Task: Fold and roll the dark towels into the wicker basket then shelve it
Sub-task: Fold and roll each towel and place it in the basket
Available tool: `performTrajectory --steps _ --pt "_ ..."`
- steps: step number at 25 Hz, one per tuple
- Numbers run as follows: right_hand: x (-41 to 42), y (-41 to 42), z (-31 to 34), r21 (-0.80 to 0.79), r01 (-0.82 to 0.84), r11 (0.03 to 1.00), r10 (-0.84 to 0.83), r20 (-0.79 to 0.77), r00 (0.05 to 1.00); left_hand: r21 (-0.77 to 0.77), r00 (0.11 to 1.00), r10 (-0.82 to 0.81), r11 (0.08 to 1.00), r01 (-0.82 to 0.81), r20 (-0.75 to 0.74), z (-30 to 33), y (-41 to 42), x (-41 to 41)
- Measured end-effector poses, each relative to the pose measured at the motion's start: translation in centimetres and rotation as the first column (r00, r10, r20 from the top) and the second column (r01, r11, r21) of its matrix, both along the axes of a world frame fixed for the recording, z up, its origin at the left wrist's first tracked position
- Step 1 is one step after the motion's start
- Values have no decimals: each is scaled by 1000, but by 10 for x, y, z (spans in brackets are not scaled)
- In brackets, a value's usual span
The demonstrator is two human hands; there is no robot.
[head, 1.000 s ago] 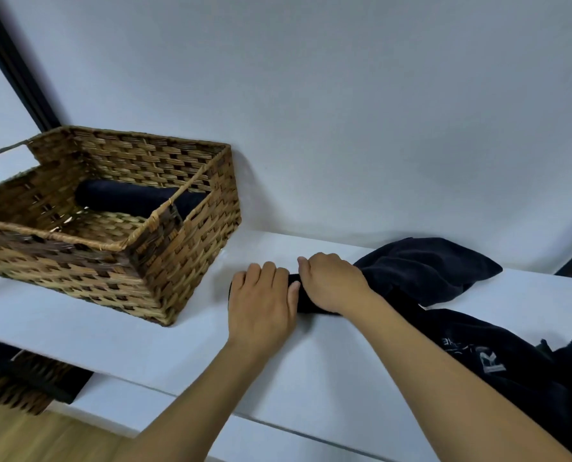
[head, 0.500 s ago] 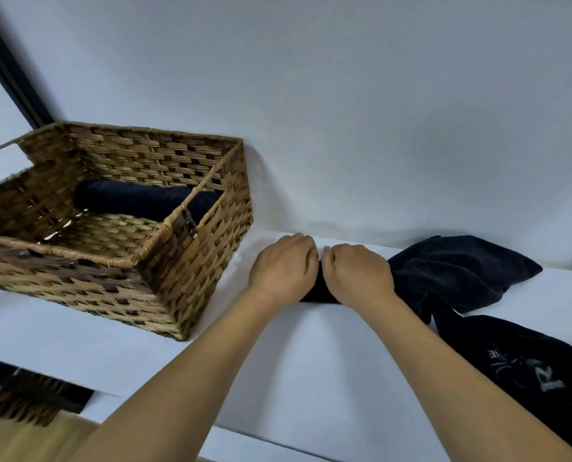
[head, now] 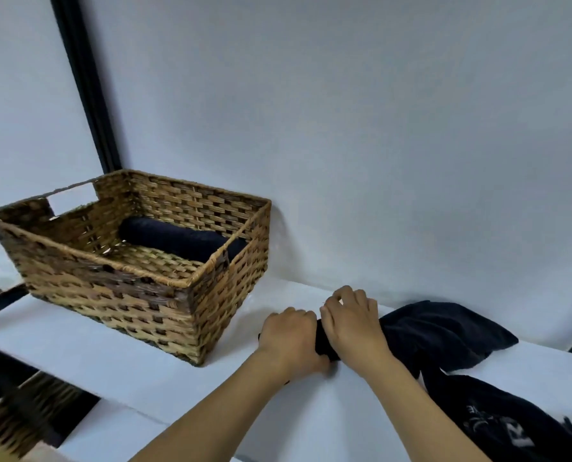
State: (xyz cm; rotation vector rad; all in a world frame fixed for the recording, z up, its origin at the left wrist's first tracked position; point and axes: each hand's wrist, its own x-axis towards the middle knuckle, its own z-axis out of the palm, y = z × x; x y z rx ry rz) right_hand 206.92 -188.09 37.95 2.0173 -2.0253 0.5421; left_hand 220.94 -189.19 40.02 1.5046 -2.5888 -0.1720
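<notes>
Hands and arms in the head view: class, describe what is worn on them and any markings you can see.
Both forearms are bare up to the picture's lower edge; no sleeve shows. The left hand and right hand wear no gloves, rings or watch that can be seen, and no bracelet or marking appears. The fingernails look short and unpainted.

Open table between basket and hands; wall close behind, cloth heaped at right

The wicker basket [head: 138, 281] stands at the left of the white table [head: 118, 358], its back corner just beside the wall [head: 378, 128] and its top open, with one rolled towel [head: 178, 240] lying along the far side and bare wicker floor in front of it. A bare strip of table lies between the basket's right wall and the left hand [head: 289, 341]. Both hands, left and right hand [head: 351, 323], sit on the dark towel [head: 438, 328], which spreads rightward toward the wall. More dark cloth [head: 518, 425] covers the table's right front. The table's front edge left of the arms lies bare.
</notes>
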Motion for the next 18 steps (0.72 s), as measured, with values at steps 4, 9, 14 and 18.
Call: performTrajectory --steps 4,9,14,18 --pt "39 76 3 -234 -9 972 133 516 846 362 922 306 909 -208 -237 12 20 3" --pt "69 170 14 6 -11 1000 6 530 848 783 315 718 593 189 -620 42 103 -4" --pt "72 210 60 -86 85 993 -34 479 877 692 208 680 585 423 -703 81 177 14" --pt "76 214 127 -25 -99 995 80 794 603 465 413 346 854 233 -842 132 204 52"
